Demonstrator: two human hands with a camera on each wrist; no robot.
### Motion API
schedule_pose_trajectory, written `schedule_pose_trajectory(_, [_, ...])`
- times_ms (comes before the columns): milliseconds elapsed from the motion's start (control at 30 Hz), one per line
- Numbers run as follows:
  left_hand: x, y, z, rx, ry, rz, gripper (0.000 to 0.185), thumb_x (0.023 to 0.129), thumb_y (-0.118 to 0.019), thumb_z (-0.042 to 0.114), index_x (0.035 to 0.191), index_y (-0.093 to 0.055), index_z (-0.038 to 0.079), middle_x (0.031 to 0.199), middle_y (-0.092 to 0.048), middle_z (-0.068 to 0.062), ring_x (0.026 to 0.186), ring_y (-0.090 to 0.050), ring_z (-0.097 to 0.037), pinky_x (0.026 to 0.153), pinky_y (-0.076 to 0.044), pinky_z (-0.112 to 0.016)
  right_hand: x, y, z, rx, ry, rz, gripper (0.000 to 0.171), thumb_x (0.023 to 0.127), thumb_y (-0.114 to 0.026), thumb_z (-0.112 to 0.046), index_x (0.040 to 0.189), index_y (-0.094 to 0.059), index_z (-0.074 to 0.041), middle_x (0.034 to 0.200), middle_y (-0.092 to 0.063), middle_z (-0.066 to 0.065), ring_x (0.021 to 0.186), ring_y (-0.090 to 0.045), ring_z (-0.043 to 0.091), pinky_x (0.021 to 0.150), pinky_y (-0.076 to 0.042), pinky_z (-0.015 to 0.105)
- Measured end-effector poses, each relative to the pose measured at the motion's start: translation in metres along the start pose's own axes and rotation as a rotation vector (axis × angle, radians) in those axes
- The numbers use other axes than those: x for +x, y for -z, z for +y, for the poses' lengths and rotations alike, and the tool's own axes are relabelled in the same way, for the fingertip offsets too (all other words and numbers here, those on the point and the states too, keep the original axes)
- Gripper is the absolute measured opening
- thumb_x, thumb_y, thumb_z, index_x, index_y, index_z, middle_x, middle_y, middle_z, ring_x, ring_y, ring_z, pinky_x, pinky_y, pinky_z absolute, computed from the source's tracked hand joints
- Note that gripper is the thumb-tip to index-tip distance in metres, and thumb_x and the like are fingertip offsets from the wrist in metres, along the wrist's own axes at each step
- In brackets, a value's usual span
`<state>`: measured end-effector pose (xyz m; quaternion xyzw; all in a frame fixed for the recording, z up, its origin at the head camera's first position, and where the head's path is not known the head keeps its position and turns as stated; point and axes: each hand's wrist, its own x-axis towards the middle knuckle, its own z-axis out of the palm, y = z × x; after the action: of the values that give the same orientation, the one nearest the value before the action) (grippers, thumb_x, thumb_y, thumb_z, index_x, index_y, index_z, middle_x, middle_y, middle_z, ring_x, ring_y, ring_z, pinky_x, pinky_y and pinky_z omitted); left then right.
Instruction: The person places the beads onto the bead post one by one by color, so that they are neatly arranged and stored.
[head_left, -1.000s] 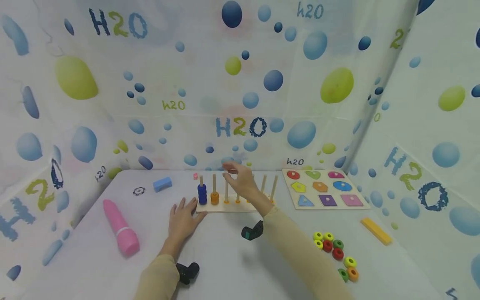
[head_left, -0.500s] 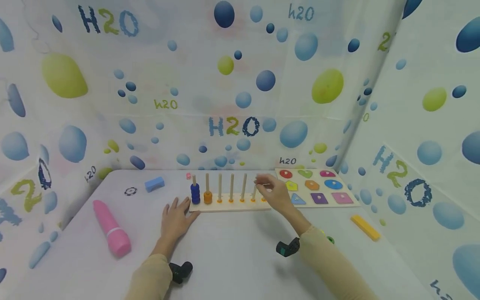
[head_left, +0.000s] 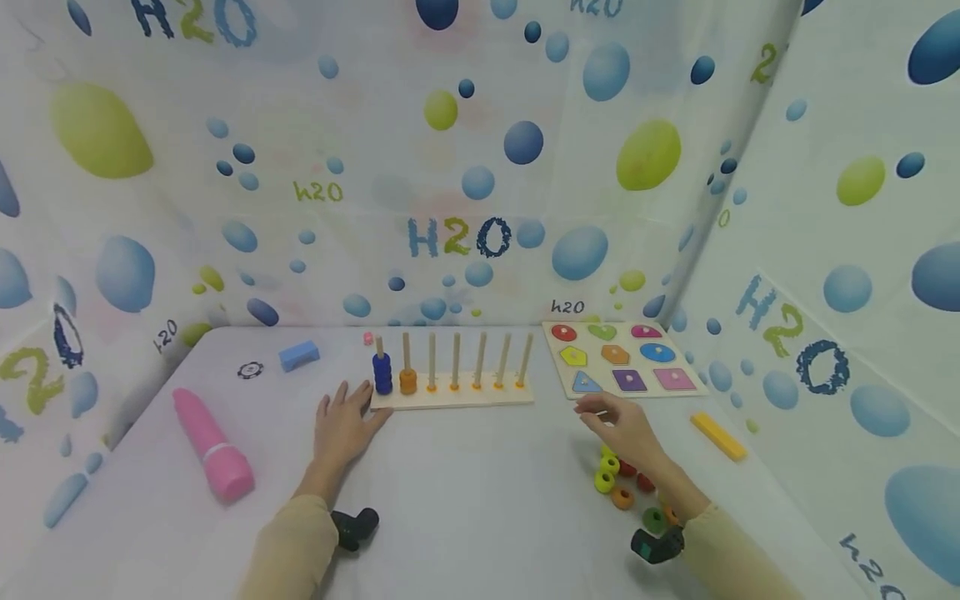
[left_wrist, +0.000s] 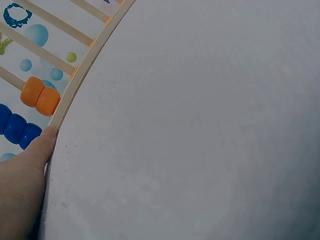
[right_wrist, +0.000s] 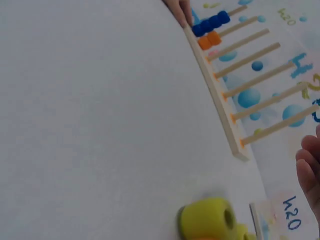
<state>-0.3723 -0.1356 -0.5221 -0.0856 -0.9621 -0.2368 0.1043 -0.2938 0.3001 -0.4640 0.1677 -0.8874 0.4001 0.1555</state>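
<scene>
A wooden peg board [head_left: 450,398] stands mid-table with several upright pegs. Its first peg carries blue rings [head_left: 382,374], its second orange rings [head_left: 408,382]. My left hand [head_left: 347,423] lies flat on the table, fingertips against the board's left end; the left wrist view shows a fingertip [left_wrist: 39,149] touching the base edge [left_wrist: 84,66]. My right hand [head_left: 621,426] hovers with relaxed fingers, holding nothing, just above loose rings: yellow [head_left: 604,481], orange [head_left: 621,497], green [head_left: 654,520]. The right wrist view shows a yellow ring [right_wrist: 207,220] close below and the peg board [right_wrist: 216,97].
A shape puzzle board [head_left: 618,358] lies at the back right, a yellow bar [head_left: 718,436] beside it. On the left are a pink cylinder [head_left: 212,446], a blue block [head_left: 299,356] and a small dark disc [head_left: 250,370]. Patterned cloth walls enclose the table.
My right hand has left the pegs and swung right and toward me, down over the loose rings. The left hand has stayed against the board's end.
</scene>
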Motion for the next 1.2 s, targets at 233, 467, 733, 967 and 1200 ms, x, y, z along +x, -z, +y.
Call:
schedule_pose_trajectory(233, [0.001,0.002,-0.001,0.011,0.023,-0.048,0.07,0.091,-0.056,0.049,0.139,-0.043,0.0,0.145,-0.039,-0.017,0.137,-0.017,-0.044,0.111,-0.003,-0.06,-0.049,0.014,0.011,0.008,-0.105,-0.05,0.02,0.091,-0.063,-0.008,0.111,-0.063,-0.003,0.098,-0.07,0.005,0.083,-0.066,0.017,0.072,-0.055,0.023])
schedule_pose_trajectory(467, [0.006,0.002,0.001,0.009,0.021,-0.057,0.071,0.091,-0.054,0.05,0.14,-0.042,0.0,0.146,-0.037,-0.017,0.138,-0.016,-0.044,0.111,-0.002,-0.059,-0.078,0.028,0.024,-0.012,-0.079,-0.063,0.018,0.088,-0.067,-0.011,0.105,-0.065,-0.007,0.092,-0.069,-0.003,0.075,-0.066,0.009,0.066,-0.056,0.023])
schedule_pose_trajectory(733, [0.007,-0.001,-0.001,0.019,0.027,-0.04,0.071,0.091,-0.054,0.052,0.14,-0.043,0.002,0.146,-0.038,-0.015,0.138,-0.016,-0.043,0.112,-0.001,-0.058,-0.097,0.035,0.021,-0.068,0.012,-0.163,0.028,0.08,-0.074,-0.005,0.105,-0.064,-0.007,0.095,-0.068,-0.003,0.081,-0.065,0.01,0.068,-0.056,0.024])
schedule_pose_trajectory(967, [0.005,0.001,-0.002,0.01,0.02,-0.036,0.071,0.09,-0.056,0.051,0.139,-0.044,0.001,0.146,-0.039,-0.015,0.138,-0.017,-0.044,0.111,-0.002,-0.059,-0.095,0.025,0.016,-0.121,-0.044,-0.206,0.029,0.08,-0.077,-0.016,0.104,-0.064,-0.01,0.094,-0.065,-0.007,0.08,-0.062,0.005,0.068,-0.055,0.022])
schedule_pose_trajectory(1200, [0.004,0.0,-0.002,0.014,0.028,-0.039,0.071,0.09,-0.057,0.051,0.139,-0.044,0.002,0.146,-0.039,-0.015,0.138,-0.017,-0.043,0.111,-0.002,-0.059,-0.089,0.027,0.014,-0.163,-0.038,-0.193,0.028,0.078,-0.077,-0.014,0.103,-0.064,-0.012,0.092,-0.065,-0.01,0.077,-0.06,0.002,0.066,-0.055,0.021])
